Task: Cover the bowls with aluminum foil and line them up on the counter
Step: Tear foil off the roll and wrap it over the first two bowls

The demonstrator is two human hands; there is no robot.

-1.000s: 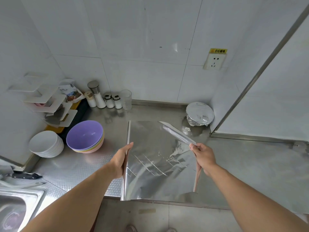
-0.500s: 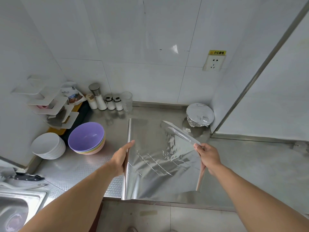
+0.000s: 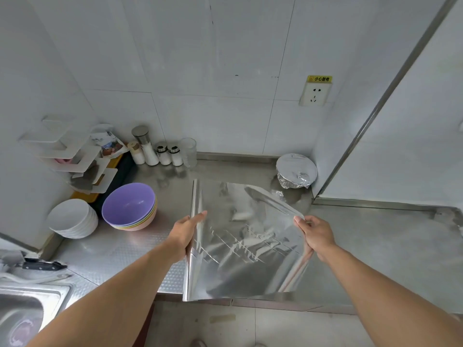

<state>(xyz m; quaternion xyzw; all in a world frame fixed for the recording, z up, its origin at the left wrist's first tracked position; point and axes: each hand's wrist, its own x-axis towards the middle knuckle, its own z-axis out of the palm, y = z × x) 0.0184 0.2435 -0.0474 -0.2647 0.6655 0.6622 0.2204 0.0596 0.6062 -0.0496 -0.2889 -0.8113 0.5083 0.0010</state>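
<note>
While the left hand (image 3: 186, 230) grips the roll (image 3: 194, 236) and the right hand (image 3: 317, 234) pinches the sheet's far edge, the foil (image 3: 248, 246) hangs stretched above the counter (image 3: 375, 236); light, thin, easily torn, it is probably best held by its edges.

silver creased foil sheet (image 3: 240, 246); purple bowl (image 3: 129, 205) atop pastel stack; white bowls (image 3: 72, 219); diamond-embossed steel counter (image 3: 112, 256).

Both hands hold foil sheet (image 3: 240, 246) above steel counter (image 3: 375, 236): left hand (image 3: 186, 231) on roll edge, right hand (image 3: 317, 232) pinching far edge (one foil-covered bowl (image 3: 295, 171) in corner).
</note>
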